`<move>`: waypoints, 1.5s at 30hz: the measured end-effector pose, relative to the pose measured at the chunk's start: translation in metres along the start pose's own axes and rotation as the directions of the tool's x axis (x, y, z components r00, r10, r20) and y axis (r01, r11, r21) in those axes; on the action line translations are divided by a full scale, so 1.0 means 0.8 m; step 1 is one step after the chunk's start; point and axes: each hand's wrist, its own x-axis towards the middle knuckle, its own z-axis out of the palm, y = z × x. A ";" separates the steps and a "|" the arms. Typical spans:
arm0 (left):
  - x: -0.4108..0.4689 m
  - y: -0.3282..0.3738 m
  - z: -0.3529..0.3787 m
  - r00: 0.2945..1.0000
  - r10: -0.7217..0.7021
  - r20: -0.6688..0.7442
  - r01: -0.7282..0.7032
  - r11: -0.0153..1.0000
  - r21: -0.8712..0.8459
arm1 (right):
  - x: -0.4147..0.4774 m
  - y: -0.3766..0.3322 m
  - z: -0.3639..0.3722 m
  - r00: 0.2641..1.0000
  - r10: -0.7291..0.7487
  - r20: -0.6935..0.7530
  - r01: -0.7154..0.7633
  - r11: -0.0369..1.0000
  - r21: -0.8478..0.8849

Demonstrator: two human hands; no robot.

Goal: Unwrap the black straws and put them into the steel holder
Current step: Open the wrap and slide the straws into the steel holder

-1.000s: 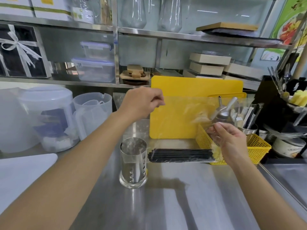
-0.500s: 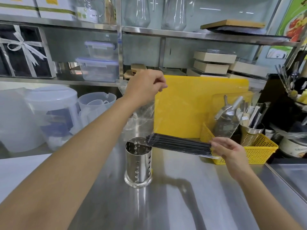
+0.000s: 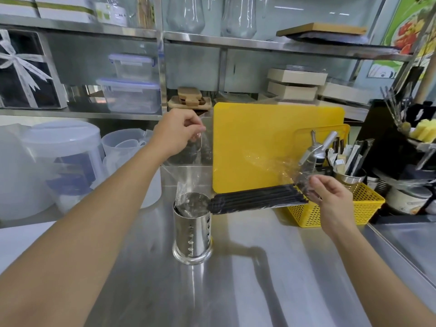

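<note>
A bundle of black straws [image 3: 257, 199] lies nearly level in the air, its left end just right of the steel holder's rim. The perforated steel holder [image 3: 192, 230] stands upright on the steel counter; part of the clear wrap hangs into its mouth. My right hand [image 3: 330, 199] grips the right end of the bundle through the clear plastic wrap [image 3: 271, 161]. My left hand [image 3: 179, 133] is raised above and behind the holder, pinching the other end of that clear wrap.
A yellow cutting board [image 3: 271, 142] leans at the back. A yellow basket [image 3: 342, 211] with steel tools and a cup of utensils stands at the right. White plastic tubs and jugs [image 3: 63, 161] crowd the left. Shelves run along the back wall.
My right hand lifted the straw bundle off the counter and now holds it level beside the holder's rim. My left hand keeps the wrap pulled up, which now dips into the holder.
</note>
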 end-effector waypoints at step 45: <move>-0.004 -0.082 -0.039 0.995 -0.104 0.005 0.105 0.991 -0.081 | 0.077 -0.071 0.088 0.988 -0.145 0.047 0.150 0.980 -0.134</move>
